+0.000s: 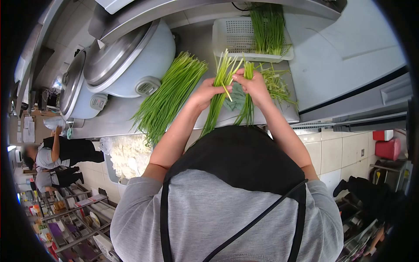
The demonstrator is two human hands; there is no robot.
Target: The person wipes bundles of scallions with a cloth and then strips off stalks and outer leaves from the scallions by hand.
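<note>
Here, the left hand (204, 93) grips a bunch of green stalks (215, 108); the right hand (256, 85) pinches a thinner bunch (248, 109); a bigger pile (172, 91) lies leftward on the tabletop (115, 114).

No legible text, panel (147, 86) on larger lidded cooker (131, 65) too small to read

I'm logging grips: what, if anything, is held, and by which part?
Left hand holds a chive bunch, right hand a smaller bunch, both near the pale ends.

Green chives (214, 109), pale yellow-green stalk ends (224, 67); white hole-patterned basket (257, 57); black apron (222, 161); grey shirt (235, 218).
</note>
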